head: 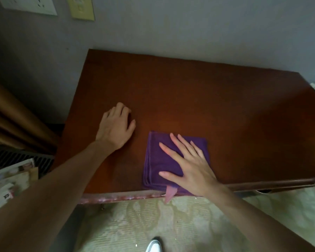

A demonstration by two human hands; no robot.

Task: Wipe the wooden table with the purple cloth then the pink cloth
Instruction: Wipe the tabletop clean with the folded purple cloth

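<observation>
The right hand [191, 166] lies flat, fingers spread, palm pressed on the folded square purple cloth [164, 160], which sits on the reddish-brown wooden table [207, 99] at its near edge. The hand grips nothing; it only presses the cloth down. A pale pink strip [169, 194], perhaps a tag or the corner of another cloth, hangs over the table edge just under the right wrist; what it is cannot be told. The left hand [115, 128] rests on the bare wood beside the cloth, apart from it, fingers curled loosely under and holding nothing.

Judging by this, the purple-cloth wipe is in hand: most of the tabletop beyond both hands is yet to be passed over, and the pink-cloth wipe is not yet begun. No separate pink cloth shows.

Printed papers [5, 186] lie well off from the left forearm, their writing too blurred to read.
</observation>
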